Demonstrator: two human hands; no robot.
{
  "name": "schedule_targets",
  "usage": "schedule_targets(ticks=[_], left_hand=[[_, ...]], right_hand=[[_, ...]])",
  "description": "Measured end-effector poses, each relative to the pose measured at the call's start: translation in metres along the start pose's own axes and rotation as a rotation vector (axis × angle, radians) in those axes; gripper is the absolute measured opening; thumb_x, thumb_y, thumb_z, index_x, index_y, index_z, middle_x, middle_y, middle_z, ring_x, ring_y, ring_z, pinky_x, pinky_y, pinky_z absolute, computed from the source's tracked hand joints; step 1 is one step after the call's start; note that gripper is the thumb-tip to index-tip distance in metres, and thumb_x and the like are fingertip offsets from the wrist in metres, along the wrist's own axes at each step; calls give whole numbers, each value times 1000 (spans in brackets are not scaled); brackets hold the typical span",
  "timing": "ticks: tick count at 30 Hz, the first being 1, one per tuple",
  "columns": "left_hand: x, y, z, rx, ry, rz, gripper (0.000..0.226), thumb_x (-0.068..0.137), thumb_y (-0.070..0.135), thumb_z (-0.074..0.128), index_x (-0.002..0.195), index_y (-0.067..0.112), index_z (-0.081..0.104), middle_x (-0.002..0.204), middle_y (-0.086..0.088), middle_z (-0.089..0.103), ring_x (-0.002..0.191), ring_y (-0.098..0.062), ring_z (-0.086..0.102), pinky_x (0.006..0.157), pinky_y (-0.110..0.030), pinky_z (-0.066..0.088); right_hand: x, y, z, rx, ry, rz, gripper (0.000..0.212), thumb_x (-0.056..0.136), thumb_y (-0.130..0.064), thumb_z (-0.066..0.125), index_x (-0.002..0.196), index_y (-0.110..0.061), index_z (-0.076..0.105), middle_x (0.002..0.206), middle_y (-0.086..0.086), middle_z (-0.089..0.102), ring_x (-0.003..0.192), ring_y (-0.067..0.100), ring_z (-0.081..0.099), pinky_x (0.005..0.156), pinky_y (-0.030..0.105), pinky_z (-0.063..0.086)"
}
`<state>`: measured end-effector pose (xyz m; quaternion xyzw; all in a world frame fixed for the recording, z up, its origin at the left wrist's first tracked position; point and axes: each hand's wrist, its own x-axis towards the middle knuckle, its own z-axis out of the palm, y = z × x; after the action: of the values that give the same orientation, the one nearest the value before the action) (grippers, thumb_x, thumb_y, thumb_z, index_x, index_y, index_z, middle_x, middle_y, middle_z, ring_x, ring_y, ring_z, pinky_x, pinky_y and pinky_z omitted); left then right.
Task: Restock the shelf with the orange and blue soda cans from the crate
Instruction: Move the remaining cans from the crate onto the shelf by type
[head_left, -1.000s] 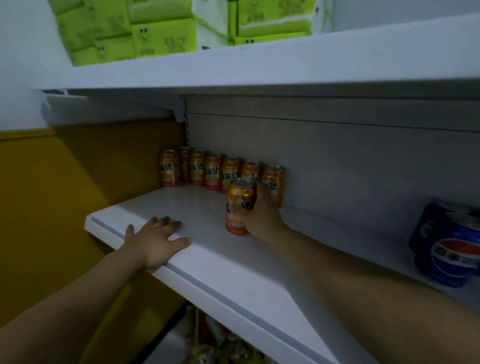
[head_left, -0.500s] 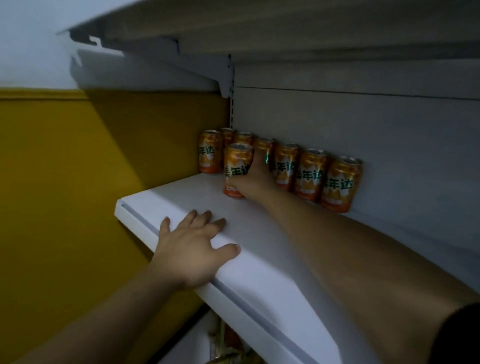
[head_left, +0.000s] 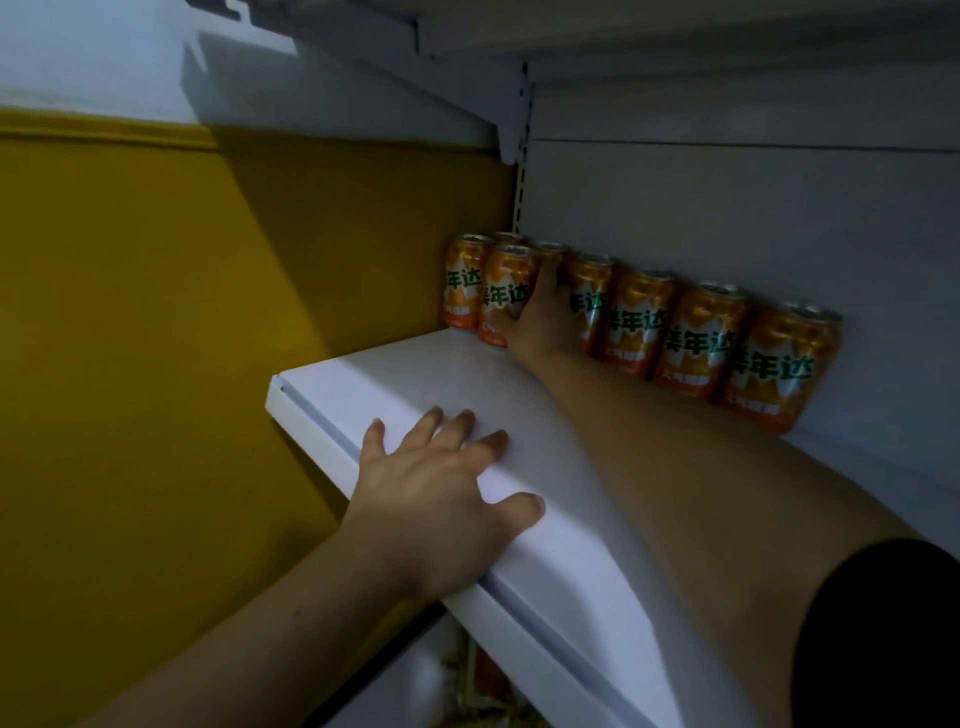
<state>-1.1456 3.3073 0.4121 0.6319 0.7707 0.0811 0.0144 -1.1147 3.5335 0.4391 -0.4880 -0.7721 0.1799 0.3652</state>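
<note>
Gripping an orange can (head_left: 505, 293) at the back left of the shelf (head_left: 597, 561), the right hand (head_left: 543, 325) has its fingers curled round it. The can is upright, seemingly down on the shelf, just in front of the row of orange cans (head_left: 696, 338) lining the back panel (head_left: 753, 208). The left hand (head_left: 441, 499) lies flat and spread on the front edge, holding nothing. One orange row is in and a second is barely started. Blue cans and crate are out of view, so plenty is likely left.

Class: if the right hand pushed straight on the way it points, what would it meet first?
Likely the leftmost orange can of the row, just beyond the held can in the right hand; the gap between them is unclear.
</note>
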Motion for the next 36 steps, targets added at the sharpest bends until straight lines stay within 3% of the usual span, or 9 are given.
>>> schedule_targets(ticks=[6, 9, 12, 17, 20, 24, 28, 31, 36], left_hand=[[-1, 0, -2, -11, -10, 0, 67, 86, 71, 25, 147, 45, 14, 160, 13, 3, 147, -12, -5, 115, -54, -9], [-2, 1, -4, -34, -13, 3, 66, 87, 69, 28, 147, 44, 17, 160, 11, 5, 147, -13, -3, 115, -54, -8], [-2, 1, -9, -79, -56, 1, 67, 86, 69, 33, 147, 43, 21, 160, 9, 8, 147, -14, -1, 114, -55, -8], [-29, -2, -30, -200, -101, -13, 81, 76, 70, 37, 147, 34, 28, 159, 2, 16, 146, -17, 9, 116, -55, 2], [-76, -7, -40, -231, -58, -66, 82, 75, 68, 45, 146, 29, 34, 157, 2, 22, 145, -17, 16, 116, -51, 15], [-152, -31, -41, -234, -53, -169, 76, 82, 59, 58, 147, 30, 31, 158, 0, 22, 145, -19, 18, 116, -47, 19], [-243, -63, -42, -259, -64, -299, 76, 83, 55, 60, 147, 27, 31, 158, -2, 21, 146, -19, 17, 117, -42, 19], [-321, -90, -33, -265, -73, -420, 76, 85, 54, 59, 148, 25, 30, 158, -4, 20, 146, -19, 17, 117, -35, 19], [-442, -126, 2, -362, -177, -667, 75, 87, 52, 59, 149, 23, 29, 158, -3, 20, 144, -22, 22, 113, -32, 23]], right_hand=[[-5, -3, -1, 16, -23, 29, 99, 89, -42, 63, 154, -15, -6, 156, 19, 21, 137, 37, 35, 108, 43, 34], [-22, -7, -18, 29, -90, 55, 102, 82, -47, 70, 155, -17, 4, 155, 15, 28, 138, 34, 34, 111, 42, 34], [-57, -10, -48, 1, -169, 58, 81, 81, -45, 70, 148, -21, 32, 146, 8, 44, 130, 28, 46, 105, 38, 41], [-129, -20, -101, -196, -332, 13, 65, 89, -35, 64, 144, -15, 37, 142, 9, 46, 124, 24, 49, 88, 25, 38], [-170, -41, -122, -229, -433, 8, 61, 91, -36, 61, 143, -12, 39, 143, 10, 47, 124, 25, 49, 93, 30, 41], [-229, -85, -127, -304, -538, -68, 78, 93, -46, 56, 152, -9, 20, 157, 11, 26, 139, 31, 34, 106, 37, 35], [-296, -136, -99, -287, -628, -207, 73, 92, -49, 57, 147, -10, 30, 144, 13, 44, 120, 31, 52, 92, 36, 45], [-352, -168, -68, -254, -759, -282, 79, 92, -50, 57, 152, -12, 23, 153, 13, 34, 130, 32, 45, 95, 35, 42], [-448, -194, -11, -258, -983, -354, 76, 96, -46, 54, 154, -12, 18, 153, 12, 32, 118, 31, 53, 89, 39, 46]])
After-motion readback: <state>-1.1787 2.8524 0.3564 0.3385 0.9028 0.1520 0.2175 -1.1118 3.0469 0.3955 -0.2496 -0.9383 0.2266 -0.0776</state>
